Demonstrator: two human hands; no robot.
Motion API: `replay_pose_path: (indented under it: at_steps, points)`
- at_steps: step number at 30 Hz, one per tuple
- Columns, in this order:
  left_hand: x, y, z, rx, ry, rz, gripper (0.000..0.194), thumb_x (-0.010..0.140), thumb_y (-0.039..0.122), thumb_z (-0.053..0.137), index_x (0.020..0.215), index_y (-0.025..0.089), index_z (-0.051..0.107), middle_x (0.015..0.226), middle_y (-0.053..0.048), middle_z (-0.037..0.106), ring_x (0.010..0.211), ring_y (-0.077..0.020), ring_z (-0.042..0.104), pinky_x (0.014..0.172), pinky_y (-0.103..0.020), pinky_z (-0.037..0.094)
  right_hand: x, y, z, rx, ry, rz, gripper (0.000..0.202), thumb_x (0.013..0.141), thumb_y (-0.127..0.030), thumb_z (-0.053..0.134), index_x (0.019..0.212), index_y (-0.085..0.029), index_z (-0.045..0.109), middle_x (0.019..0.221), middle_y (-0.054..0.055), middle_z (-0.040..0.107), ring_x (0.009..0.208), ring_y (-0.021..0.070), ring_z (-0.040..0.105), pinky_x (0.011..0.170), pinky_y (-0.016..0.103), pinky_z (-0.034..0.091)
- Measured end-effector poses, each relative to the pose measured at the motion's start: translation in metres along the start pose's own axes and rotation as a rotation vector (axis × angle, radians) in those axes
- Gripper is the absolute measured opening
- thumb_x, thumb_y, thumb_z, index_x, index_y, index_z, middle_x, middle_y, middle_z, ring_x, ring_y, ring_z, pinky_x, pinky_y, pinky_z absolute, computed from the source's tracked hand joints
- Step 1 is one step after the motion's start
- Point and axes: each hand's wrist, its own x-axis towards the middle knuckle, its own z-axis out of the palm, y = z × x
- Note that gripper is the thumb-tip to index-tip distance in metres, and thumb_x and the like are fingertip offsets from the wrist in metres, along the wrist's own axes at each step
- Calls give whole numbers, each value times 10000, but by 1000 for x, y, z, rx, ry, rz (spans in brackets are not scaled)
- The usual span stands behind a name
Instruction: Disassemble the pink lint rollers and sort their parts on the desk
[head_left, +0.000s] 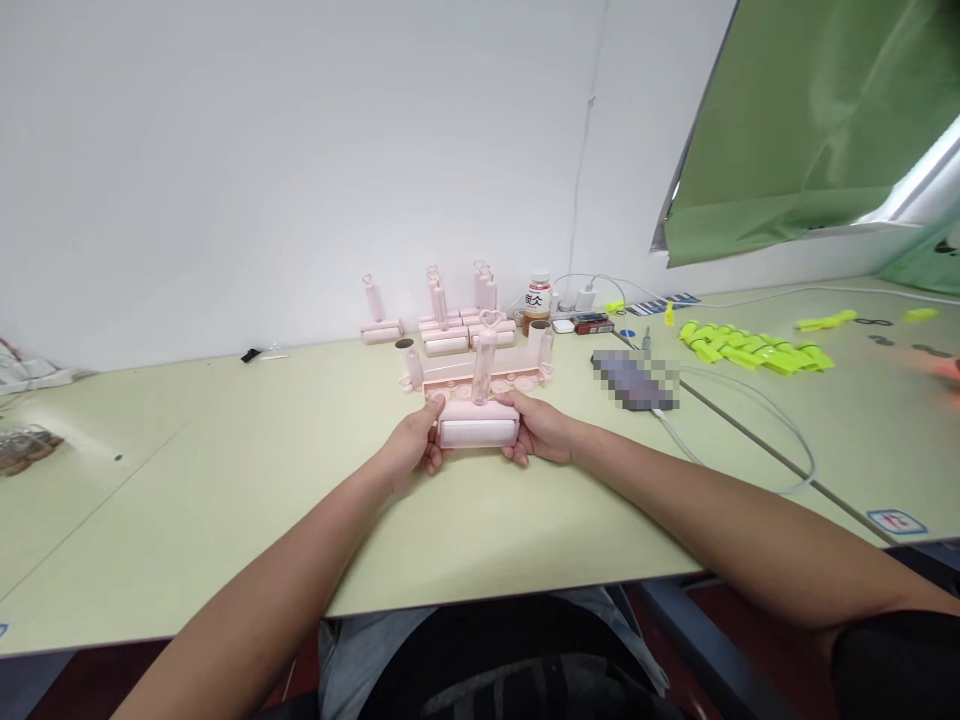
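Observation:
A pink lint roller with a white roll and an upright handle is held between both hands over the table. My left hand grips its left end, thumb on top and fingers curled underneath. At the other end, my right hand holds it the same way. Just behind it lies a pink tray-like part with round shapes along it. Loose roller parts, including a clear-pink handle and an upright roll, stand around that part.
Several assembled lint rollers stand by the wall. A bottle is right of them. A blurred device with a white cable lies to the right, before neon-yellow strips. A small black item lies back left.

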Motion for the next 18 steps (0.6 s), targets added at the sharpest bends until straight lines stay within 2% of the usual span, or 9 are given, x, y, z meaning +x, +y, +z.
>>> replay_pose_path:
  at_steps: [18]
  points:
    - [-1,2,0,-5,-4,-12,564,879,679,397,769,155,575,554,-15,569,377,-88,481,354,-195,367,1,1,-2,-16,-13,-6,306,980,-382,324,1037,-134,494,553,37,631,418,176,611,310,244,492]
